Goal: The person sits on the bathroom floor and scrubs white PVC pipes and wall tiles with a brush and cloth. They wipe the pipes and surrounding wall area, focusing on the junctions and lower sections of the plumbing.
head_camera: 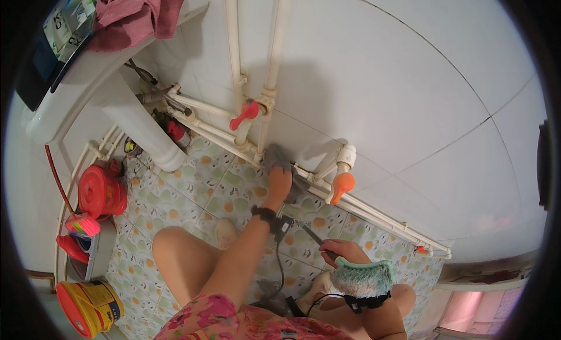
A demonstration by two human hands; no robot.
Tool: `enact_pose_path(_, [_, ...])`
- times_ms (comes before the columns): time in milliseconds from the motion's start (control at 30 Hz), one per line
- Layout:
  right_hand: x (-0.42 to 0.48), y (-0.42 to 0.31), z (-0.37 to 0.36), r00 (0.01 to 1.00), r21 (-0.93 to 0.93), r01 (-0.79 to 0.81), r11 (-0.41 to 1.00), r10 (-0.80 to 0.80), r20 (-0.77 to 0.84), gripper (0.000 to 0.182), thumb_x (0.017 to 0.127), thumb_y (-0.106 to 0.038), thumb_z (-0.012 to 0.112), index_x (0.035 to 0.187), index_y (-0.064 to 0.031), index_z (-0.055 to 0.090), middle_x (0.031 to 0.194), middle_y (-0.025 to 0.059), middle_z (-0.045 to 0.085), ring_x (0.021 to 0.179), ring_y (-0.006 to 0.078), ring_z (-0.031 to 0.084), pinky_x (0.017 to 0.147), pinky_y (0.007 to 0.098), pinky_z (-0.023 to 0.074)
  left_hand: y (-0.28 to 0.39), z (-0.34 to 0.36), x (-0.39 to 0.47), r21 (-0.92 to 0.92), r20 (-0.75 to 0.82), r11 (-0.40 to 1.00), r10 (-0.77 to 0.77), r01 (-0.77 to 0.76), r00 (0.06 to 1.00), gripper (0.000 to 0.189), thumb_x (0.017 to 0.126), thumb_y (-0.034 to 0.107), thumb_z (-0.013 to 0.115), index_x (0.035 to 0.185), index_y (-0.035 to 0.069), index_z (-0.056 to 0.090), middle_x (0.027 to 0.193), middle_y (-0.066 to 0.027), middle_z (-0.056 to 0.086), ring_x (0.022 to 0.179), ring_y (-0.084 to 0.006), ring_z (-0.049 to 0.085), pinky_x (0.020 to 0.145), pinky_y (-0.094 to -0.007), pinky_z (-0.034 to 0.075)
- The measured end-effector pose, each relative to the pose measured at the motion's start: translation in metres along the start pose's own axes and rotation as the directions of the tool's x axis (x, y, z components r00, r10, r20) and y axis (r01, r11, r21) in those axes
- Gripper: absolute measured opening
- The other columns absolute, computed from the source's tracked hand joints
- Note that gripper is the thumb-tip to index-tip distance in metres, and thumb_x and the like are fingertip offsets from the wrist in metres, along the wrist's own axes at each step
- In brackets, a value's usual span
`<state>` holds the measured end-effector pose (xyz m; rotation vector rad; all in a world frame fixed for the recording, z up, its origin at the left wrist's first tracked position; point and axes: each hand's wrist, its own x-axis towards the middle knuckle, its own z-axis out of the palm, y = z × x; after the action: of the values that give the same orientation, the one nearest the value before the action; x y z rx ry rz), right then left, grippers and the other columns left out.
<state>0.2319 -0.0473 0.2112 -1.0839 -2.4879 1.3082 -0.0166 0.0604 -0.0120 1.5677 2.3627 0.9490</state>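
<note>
My left hand (279, 180) presses a grey cloth (300, 185) against the white pipes (326, 188) that run low along the tiled wall; the fingertips are hidden by the cloth. Held by its dark handle in my right hand (346, 252) is a scrub brush (363, 278), its pale green head and worn bristles beside my wrist. To the right of the cloth is an orange-handled tap (342, 187). Above the cloth, a red-handled valve (245, 113) sits on the upright pipes (263, 134).
A white pedestal basin (144, 125) stands at the upper left, with a pink towel (136, 17) on its rim. Along the left are a red bucket (98, 193), a pink brush (83, 224) and a yellow bucket (94, 307) with a red lid. Patterned tiles (188, 195) cover the floor.
</note>
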Motion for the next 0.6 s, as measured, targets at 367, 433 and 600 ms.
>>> enact_pose_path(367, [-0.005, -0.003, -0.01, 0.999, -0.049, 0.034, 0.998, -0.035, -0.01, 0.008, 0.083, -0.003, 0.059, 0.09, -0.0004, 0.058, 0.082, 0.015, 0.061, 0.076, 0.0371, 0.059, 0.066, 0.0404, 0.0479, -0.103, 0.069, 0.058, 0.583, -0.163, 0.764, 0.443, -0.276, 0.882, 0.03, 0.09, 0.01, 0.047, 0.116, -0.003, 0.055, 0.12, -0.0202, 0.054, 0.113, -0.0308, 0.051, 0.094, -0.0398, 0.044])
enact_pose_path(433, [-0.004, 0.001, -0.01, 0.998, -0.053, 0.067, 0.996, -0.067, -0.007, 0.008, 0.082, -0.004, 0.058, 0.089, -0.0008, 0.058, 0.081, 0.0148, 0.06, 0.076, 0.0373, 0.058, 0.065, 0.0413, 0.0475, -0.108, 0.072, 0.047, 0.409, -0.191, 0.86, 0.407, -0.304, 0.893, 0.033, 0.092, 0.012, 0.046, 0.121, -0.002, 0.053, 0.126, -0.019, 0.053, 0.117, -0.0299, 0.05, 0.097, -0.039, 0.043])
enact_pose_path(600, [-0.004, 0.005, -0.009, 0.998, -0.089, 0.056, 0.994, -0.056, -0.006, 0.008, 0.081, -0.007, 0.054, 0.087, -0.0012, 0.056, 0.079, 0.0144, 0.059, 0.074, 0.0369, 0.057, 0.063, 0.0418, 0.046, -0.049, 0.074, -0.003, -0.768, 0.1, 0.633, -0.021, 0.091, 0.995, 0.037, 0.1, 0.025, 0.041, 0.126, 0.001, 0.051, 0.131, -0.0095, 0.052, 0.116, -0.0252, 0.051, 0.099, -0.0377, 0.043])
